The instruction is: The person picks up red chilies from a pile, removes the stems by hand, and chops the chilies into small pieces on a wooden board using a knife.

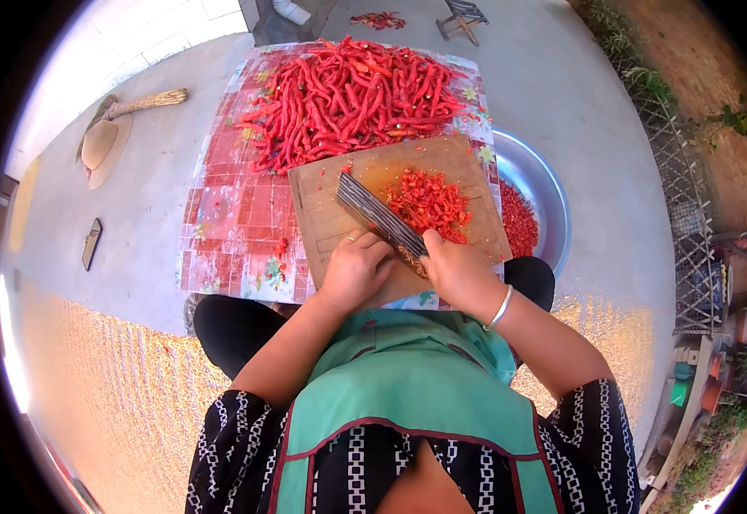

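My right hand [461, 272], with a bracelet on its wrist, is closed round the handle of a cleaver [379, 214]. Its broad, dark-streaked blade slants up and left across the wooden cutting board [330, 267]. Just left of the blade, my left hand [359, 269] rests low on the board with curled fingers; whatever is under them is hidden. Chopped red chili peppers [429, 204] lie in a heap right of the blade. Beyond the board, a big pile of whole red chili peppers [352, 98] covers the far part of the table.
The low table wears a red patterned cloth [228, 227]. Right of it a metal basin [553, 201] holds chopped chilies [517, 221]. A hat [104, 147], a straw broom [146, 102] and a dark flat object [92, 243] lie on the left floor. A small stool [461, 19] stands beyond.
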`<state>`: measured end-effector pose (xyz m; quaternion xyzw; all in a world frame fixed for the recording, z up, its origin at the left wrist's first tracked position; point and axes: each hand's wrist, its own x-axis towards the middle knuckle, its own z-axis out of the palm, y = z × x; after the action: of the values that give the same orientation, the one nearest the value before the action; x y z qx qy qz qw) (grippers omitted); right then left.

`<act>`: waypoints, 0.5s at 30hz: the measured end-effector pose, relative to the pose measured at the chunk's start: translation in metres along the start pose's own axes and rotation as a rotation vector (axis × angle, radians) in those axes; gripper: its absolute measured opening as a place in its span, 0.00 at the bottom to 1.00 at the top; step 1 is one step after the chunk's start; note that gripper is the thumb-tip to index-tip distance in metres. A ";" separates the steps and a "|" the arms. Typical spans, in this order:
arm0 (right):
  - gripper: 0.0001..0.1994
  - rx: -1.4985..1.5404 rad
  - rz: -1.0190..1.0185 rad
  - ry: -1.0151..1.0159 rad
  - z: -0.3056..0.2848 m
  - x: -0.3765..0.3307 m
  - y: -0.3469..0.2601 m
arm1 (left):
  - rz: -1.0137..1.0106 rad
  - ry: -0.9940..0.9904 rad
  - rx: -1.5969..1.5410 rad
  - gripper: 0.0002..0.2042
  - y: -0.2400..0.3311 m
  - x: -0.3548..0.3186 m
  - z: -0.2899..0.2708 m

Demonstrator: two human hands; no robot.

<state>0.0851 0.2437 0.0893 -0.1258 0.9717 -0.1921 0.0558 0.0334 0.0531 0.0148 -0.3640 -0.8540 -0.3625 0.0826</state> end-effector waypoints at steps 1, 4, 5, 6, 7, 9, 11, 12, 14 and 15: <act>0.07 0.043 0.016 0.006 -0.001 -0.001 0.006 | -0.033 0.028 -0.023 0.05 0.000 -0.003 -0.004; 0.10 0.142 0.025 0.049 0.000 0.004 0.007 | -0.151 0.154 -0.047 0.05 0.000 -0.009 -0.010; 0.11 0.171 0.023 0.068 0.001 0.007 0.005 | -0.202 0.221 -0.014 0.05 -0.004 -0.008 -0.013; 0.10 0.243 0.037 0.033 0.007 0.019 0.000 | -0.244 0.279 0.019 0.05 -0.008 -0.009 -0.017; 0.10 0.322 0.050 0.007 0.014 0.039 -0.005 | -0.317 0.287 0.024 0.06 -0.013 -0.009 -0.021; 0.10 0.512 0.155 -0.048 0.018 0.055 -0.008 | -0.456 0.296 0.017 0.07 -0.020 -0.007 -0.023; 0.10 0.736 0.317 -0.111 0.016 0.058 -0.003 | -0.392 0.276 0.063 0.07 -0.021 -0.005 -0.021; 0.10 0.680 0.322 -0.095 0.012 0.054 0.005 | -0.367 0.269 0.092 0.07 -0.022 -0.005 -0.021; 0.09 0.562 0.326 -0.077 0.001 0.035 0.032 | -0.356 0.254 0.162 0.07 -0.022 -0.008 -0.020; 0.11 0.477 0.324 0.013 0.008 0.026 0.062 | -0.337 0.241 0.160 0.07 -0.021 -0.006 -0.019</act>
<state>0.0477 0.2893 0.0562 0.0491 0.9068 -0.4046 0.1075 0.0205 0.0269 0.0144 -0.1623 -0.9128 -0.3431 0.1511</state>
